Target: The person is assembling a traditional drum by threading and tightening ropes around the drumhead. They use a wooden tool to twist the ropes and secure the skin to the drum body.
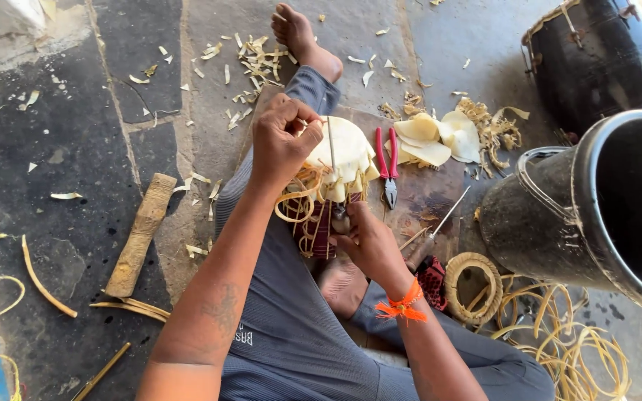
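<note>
2 bare hands work over our lap on the stone floor [83,163]. Nearest us, our right hand [369,245] is clenched around the handle of a metal awl [334,178], which stands upright against the pale hide disc [347,152]. Just beyond, our left hand [282,141] pinches a thin cane strip [299,200] above the disc. Red-handled pliers [388,167] lie just beside the disc. Farther right stands 1 black drum shell [588,215].
</note>
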